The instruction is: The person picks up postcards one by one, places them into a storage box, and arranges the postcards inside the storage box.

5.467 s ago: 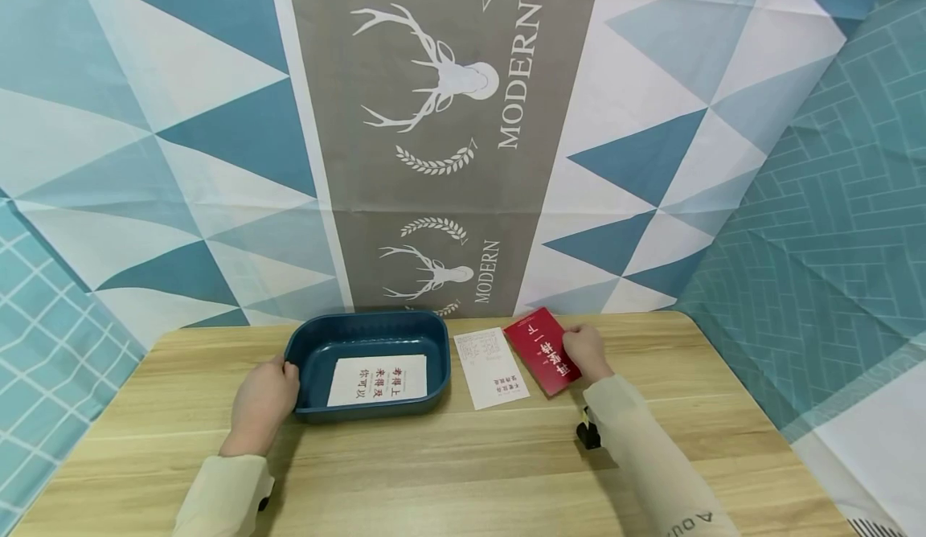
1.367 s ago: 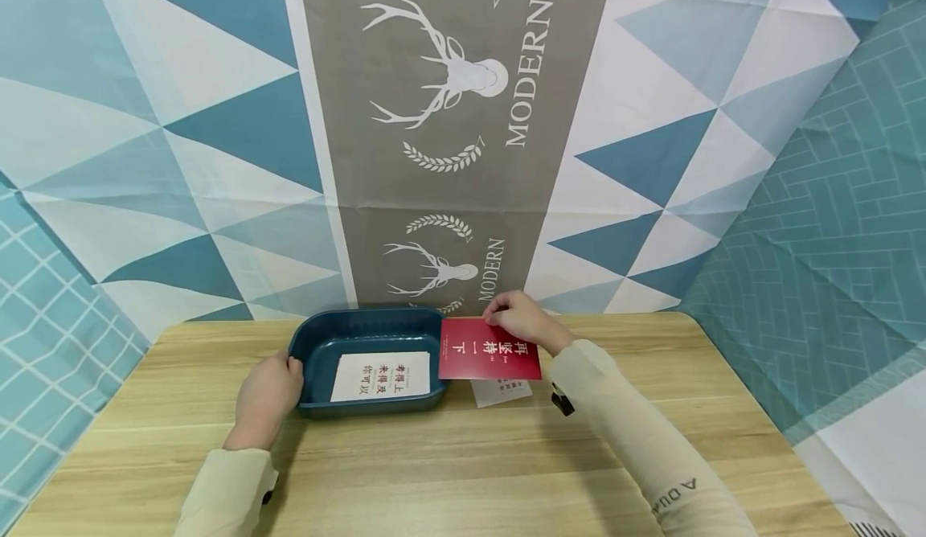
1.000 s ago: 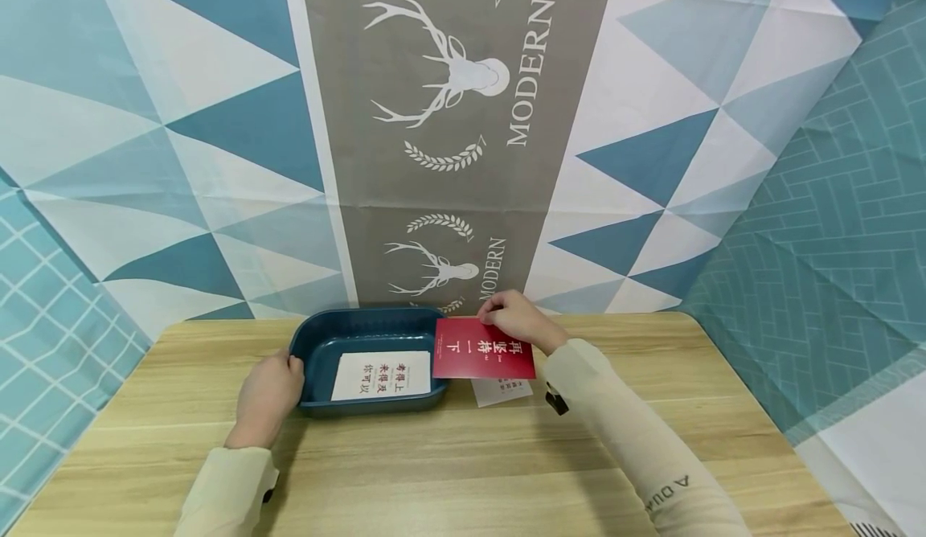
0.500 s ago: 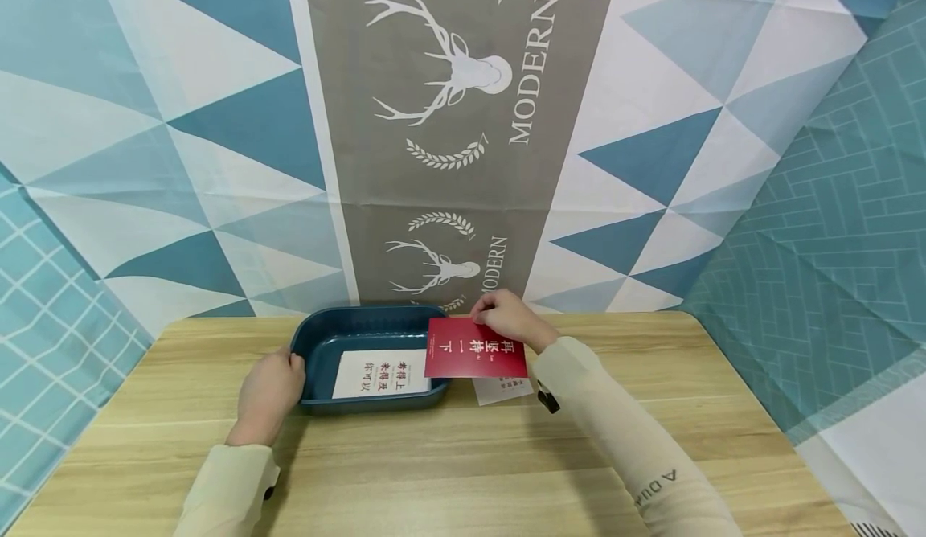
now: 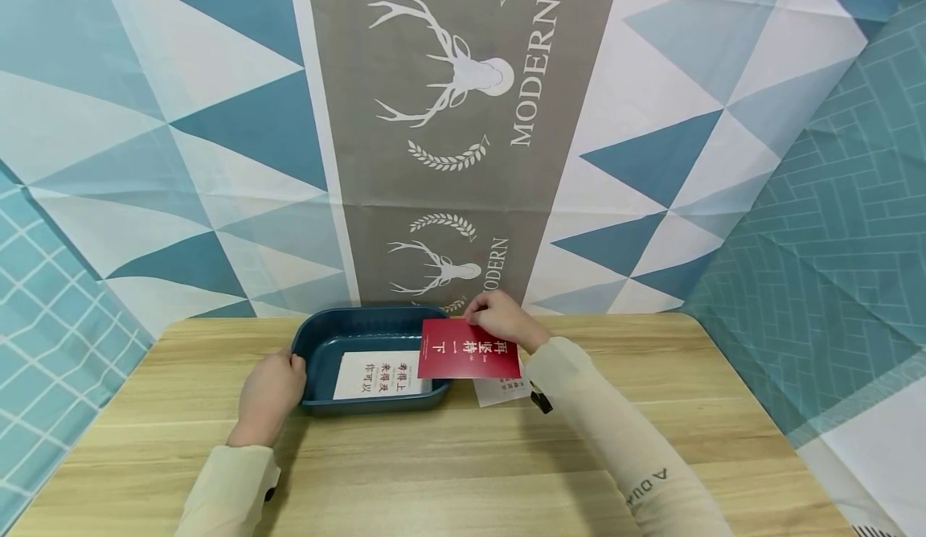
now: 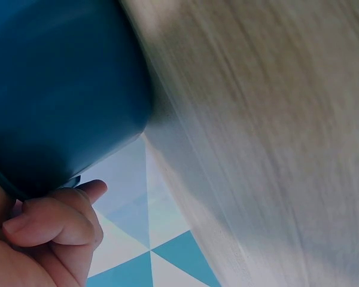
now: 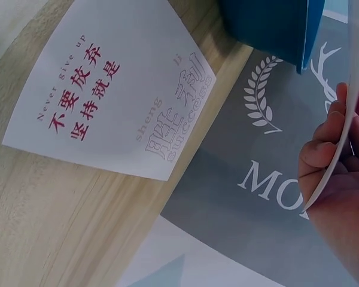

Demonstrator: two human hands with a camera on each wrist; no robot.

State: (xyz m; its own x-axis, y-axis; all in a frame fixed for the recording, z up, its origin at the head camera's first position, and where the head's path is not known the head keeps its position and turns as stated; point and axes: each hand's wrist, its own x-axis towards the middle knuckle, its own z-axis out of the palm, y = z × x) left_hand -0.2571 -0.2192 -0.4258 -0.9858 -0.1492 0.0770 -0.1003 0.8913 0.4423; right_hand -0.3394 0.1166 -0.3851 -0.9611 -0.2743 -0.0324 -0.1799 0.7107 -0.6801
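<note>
My left hand (image 5: pixel 271 392) grips the left rim of a dark blue plastic basin (image 5: pixel 314 344); in the left wrist view its fingers (image 6: pixel 57 221) curl at the rim. A white card (image 5: pixel 362 375) with red characters lies inside the basin. My right hand (image 5: pixel 502 318) pinches the upper edge of a red card (image 5: pixel 463 356) with white characters. In the head view that card overlaps the basin's right rim. Seen edge-on in the right wrist view, the red card (image 7: pixel 348 113) bends slightly. Another white card (image 5: pixel 499 392) lies on the table right of the basin, partly hidden under the red one.
The wooden table (image 5: pixel 448 473) meets a wall cloth (image 5: pixel 463 159) with deer heads and triangles right behind the basin. A teal tile-patterned cloth (image 5: pixel 817 199) hangs on the right.
The right hand first held the red card near the table, right of the white card. It has since turned it and moved left, over the basin's right rim. The left hand stays at the basin.
</note>
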